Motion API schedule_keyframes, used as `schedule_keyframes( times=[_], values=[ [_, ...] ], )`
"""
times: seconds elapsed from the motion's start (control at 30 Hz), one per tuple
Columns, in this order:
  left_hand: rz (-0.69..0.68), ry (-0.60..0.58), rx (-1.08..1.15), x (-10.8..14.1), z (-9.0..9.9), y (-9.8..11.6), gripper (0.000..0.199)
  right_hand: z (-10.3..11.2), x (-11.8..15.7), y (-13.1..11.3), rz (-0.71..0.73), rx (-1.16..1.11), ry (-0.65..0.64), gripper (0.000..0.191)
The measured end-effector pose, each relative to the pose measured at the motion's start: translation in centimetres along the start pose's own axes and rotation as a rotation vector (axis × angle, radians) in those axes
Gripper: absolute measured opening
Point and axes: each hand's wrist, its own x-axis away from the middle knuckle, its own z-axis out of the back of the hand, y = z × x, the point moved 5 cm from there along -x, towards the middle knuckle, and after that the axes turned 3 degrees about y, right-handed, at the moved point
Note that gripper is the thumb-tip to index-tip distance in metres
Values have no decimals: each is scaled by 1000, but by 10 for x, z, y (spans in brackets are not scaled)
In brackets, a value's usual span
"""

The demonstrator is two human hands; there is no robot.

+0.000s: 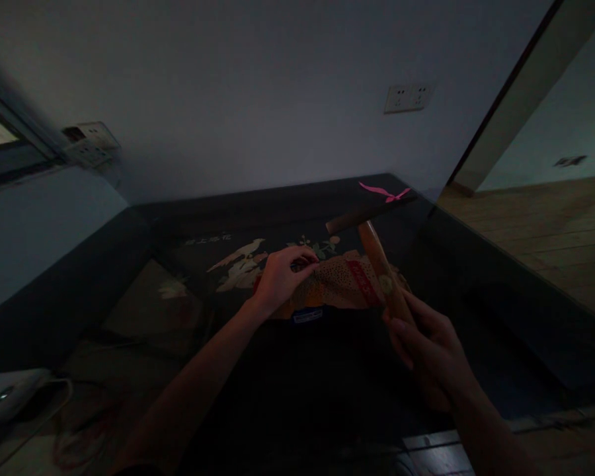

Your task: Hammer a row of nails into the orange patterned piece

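Note:
In the dim head view, a hammer (375, 254) with a wooden handle and a dark head is raised over the right part of a table. My right hand (421, 334) is wrapped round its handle. A patterned package (334, 281) with a red label and a blue label lies on the dark table. My left hand (285, 274) rests over the package's left part, thumb and fingertips pinched together. What is between those fingertips is too small and dark to make out. A pink ribbon (389, 195) shows just above the hammer's head.
The dark table (258, 205) has a bird and flower picture on it and stands against a pale wall. Wall sockets (407, 98) are at the upper right. A white device (10, 395) with a cable is at the lower left. Wooden floor shows at right.

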Motion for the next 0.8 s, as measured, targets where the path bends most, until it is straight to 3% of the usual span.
schedule_keyframes(
  times=[0.6,0.8],
  values=[
    [-2,-28,23,2,-3,-1,8,-5,-1,-4,4,69,-2,54],
    [7,-42,21,4,-5,-4,9,-3,3,-19,7,173,0,56]
  ],
)
